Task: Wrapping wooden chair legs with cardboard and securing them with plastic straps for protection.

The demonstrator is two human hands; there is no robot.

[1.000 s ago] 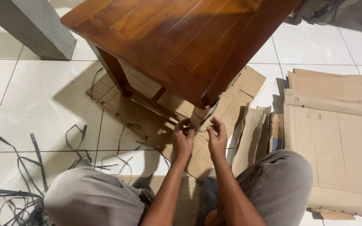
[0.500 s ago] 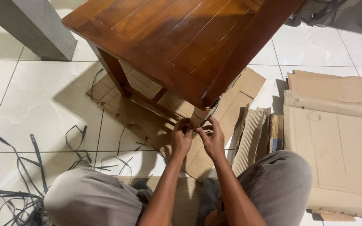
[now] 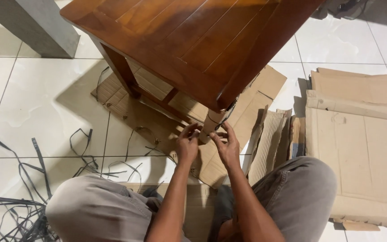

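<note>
The cardboard-wrapped wooden table leg (image 3: pixel 213 122) stands under the near corner of the brown slatted wooden table (image 3: pixel 189 40), right between the two hands. The left hand (image 3: pixel 187 145) touches the wrap's lower end with thumb and forefinger pinched narrow. The right hand (image 3: pixel 227 145) has its fingertips at the same spot from the other side, fingers loosely curled; what they pinch is too small to tell. Against half a second ago, both hands sit slightly higher and the left fingers are more extended. Flattened brown cardboard sheets (image 3: pixel 359 148) lie on the white tiled floor (image 3: pixel 36 112).
</note>
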